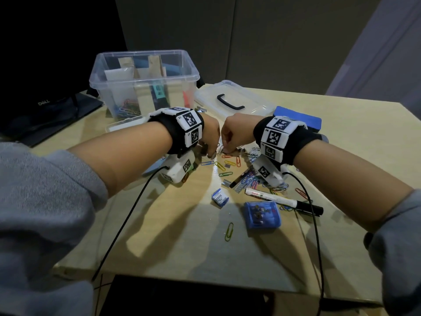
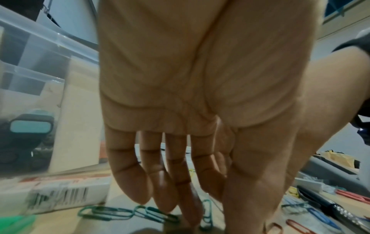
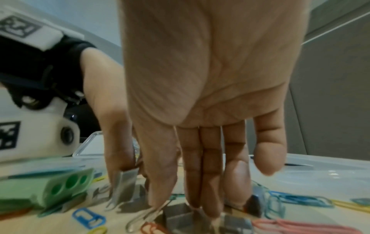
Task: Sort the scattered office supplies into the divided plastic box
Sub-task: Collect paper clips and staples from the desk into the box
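Both hands meet at the middle of the table, fingers pointing down into the scattered supplies. My left hand pinches a short grey staple strip just above the table. Beside it, my right hand reaches straight down, its fingertips touching more grey staple strips that lie flat. Coloured paper clips are strewn around both hands. The clear divided box stands at the back left, with paper clips and other supplies in its cardboard-walled compartments.
The box's clear lid with a black handle lies behind the hands, and a blue pad beside it. Nearer me lie a white marker, a blue case, a small staple box and a green clip. A dark laptop sits far left.
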Motion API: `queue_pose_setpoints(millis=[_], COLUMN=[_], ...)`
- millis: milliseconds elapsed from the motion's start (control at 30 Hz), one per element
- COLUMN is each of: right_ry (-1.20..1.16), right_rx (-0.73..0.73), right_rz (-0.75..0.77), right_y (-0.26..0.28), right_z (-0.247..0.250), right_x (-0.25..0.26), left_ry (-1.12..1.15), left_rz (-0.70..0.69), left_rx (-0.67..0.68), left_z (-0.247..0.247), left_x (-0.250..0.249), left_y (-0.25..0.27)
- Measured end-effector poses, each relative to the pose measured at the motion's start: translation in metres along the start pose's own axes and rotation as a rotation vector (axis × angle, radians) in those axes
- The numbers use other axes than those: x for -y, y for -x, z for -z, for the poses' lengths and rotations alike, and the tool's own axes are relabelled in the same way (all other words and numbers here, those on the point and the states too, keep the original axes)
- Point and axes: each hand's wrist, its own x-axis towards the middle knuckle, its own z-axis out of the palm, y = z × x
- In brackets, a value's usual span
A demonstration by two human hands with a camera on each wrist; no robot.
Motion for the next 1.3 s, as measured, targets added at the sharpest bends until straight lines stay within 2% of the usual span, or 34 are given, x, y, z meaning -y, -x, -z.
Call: queue_pose_setpoints(millis=[133, 367, 467, 567, 633, 900, 1067, 1300], right_ry=[0.068, 0.137, 0.038, -0.217, -0.294, -0.156, -0.166, -0.143], right_rx=[0.028, 0.030, -0.075, -0.244, -0.314, -0.423, -0.484, -0.469], right_rz=[-0.017, -0.010, -0.003, 0.034, 0.087, 0.172, 0.212, 0.227], right_y=[-0.004, -0.003, 0.002, 0.013, 0.019, 0.015, 0.019, 0.020], right_z=[-0.002, -0.002, 0.009, 0.024, 0.031, 0.036, 0.040, 0.042], right_x=[0.007, 0.011, 0.005, 0.003, 0.007, 0.030, 0.039, 0.053], left_ry=[0.079, 0.441, 0.709, 0.881, 0.932, 1.094, 1.121, 1.266], left_rz=[0.016, -0.025, -0.039, -0.062, -0.079, -0.099, -0.081, -0.065], left_rx=[-0.068, -0.131, -0.146, -0.151, -0.162, -0.225, -0.281, -0.159], left_z=[0.005, 0.006, 0.009, 0.011, 0.012, 0.012, 0.010, 0.011], left_x=[0.004, 0.024, 0.034, 0.044, 0.048, 0.055, 0.060, 0.065], left_y=[0.006, 0.016, 0.026, 0.035, 0.040, 0.058, 0.066, 0.079])
